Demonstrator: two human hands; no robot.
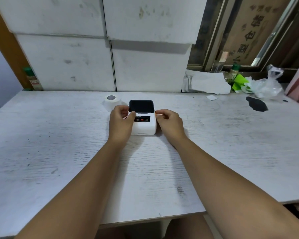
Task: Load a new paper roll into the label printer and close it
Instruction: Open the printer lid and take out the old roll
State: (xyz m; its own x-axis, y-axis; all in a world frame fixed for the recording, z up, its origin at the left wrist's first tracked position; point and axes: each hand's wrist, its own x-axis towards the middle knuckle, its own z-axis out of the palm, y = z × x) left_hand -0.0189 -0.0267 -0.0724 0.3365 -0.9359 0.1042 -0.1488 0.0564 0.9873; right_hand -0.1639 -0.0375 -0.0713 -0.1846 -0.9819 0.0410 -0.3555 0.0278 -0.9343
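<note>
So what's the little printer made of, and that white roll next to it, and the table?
The label printer looks like smooth white plastic with a dark, slightly glossy lid. The paper roll seems to be matte white paper wound around a grey core. The table shows a whitish wood-grain surface, scuffed and stained; whether it is real wood or laminate is unclear.

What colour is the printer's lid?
Black, on a white body; the lid shows best in the head view.

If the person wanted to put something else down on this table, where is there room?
The table is bare along its whole near edge, around the forearms, and at far left, left of the paper roll. Crowded spots: the middle, with label printer and both hands, and the far right corner with plastic bags and crumpled paper.
</note>
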